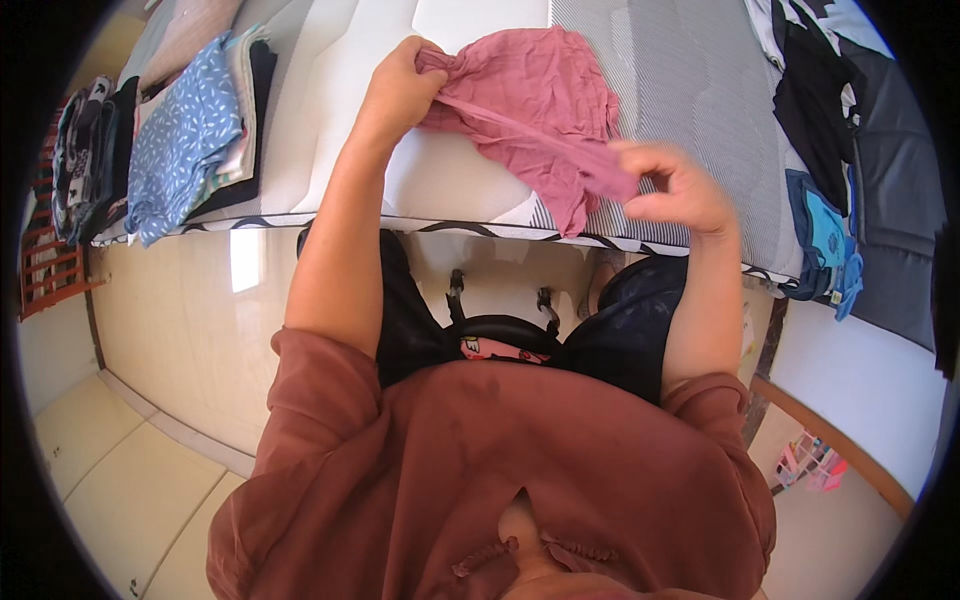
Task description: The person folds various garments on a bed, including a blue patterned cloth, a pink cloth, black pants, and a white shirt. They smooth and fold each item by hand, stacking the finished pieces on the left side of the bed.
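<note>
A crumpled pink garment [540, 82] lies spread on the mattress [420, 176] in front of me. My left hand [409, 90] grips its gathered upper left end between thumb and fingers. From there a narrow strip of the same cloth runs slanting down to my right hand [671, 184], which pinches it near the mattress's front part. The strip is blurred close to the right fingers. One corner of the garment hangs down to the mattress edge. What kind of garment it is, I cannot tell.
To the left lie stacked folded clothes, a blue patterned cloth [184, 142] on top, beside a red slatted rack [52, 270]. Black clothing [814, 105] and blue garments [821, 232] lie on the right. A wheeled seat [502, 330] is under me.
</note>
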Demonstrator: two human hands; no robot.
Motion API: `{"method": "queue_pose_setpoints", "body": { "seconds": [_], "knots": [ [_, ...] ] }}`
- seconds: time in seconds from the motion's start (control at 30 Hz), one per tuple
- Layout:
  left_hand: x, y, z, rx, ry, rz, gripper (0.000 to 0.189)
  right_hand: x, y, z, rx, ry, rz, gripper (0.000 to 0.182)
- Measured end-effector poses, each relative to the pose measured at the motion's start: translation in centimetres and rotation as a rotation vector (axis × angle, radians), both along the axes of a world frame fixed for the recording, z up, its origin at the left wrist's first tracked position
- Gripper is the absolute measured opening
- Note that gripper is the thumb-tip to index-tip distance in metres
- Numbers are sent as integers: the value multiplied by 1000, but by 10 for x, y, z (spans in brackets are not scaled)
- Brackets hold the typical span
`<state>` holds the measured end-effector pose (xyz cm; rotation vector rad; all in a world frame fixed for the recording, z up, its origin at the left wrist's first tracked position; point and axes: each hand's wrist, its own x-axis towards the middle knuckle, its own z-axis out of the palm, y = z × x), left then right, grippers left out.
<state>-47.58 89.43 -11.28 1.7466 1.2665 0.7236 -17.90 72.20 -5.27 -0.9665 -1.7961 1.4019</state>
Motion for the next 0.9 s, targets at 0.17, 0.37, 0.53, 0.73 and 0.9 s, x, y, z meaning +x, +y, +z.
{"method": "queue_pose_setpoints", "body": {
  "seconds": [0.17, 0.37, 0.53, 0.73, 0.9],
  "knots": [
    [-1, 2, -3, 17, -7, -5, 27, 33, 1, -2, -66, 321, -120, 20],
    [0, -3, 2, 42, -24, 11, 29, 59, 7, -12, -73, 343, -355, 21],
    [4, -3, -1, 96, 9, 29, 35, 17, 39, -11, 7, 357, -518, 8],
    [2, -3, -2, 106, 81, 28, 39, -37, 62, -1, 149, 750, -352, 20],
    [-2, 0, -5, 69, 32, 27, 42, -35, 63, -52, -99, 352, -610, 21]
  ]
}}
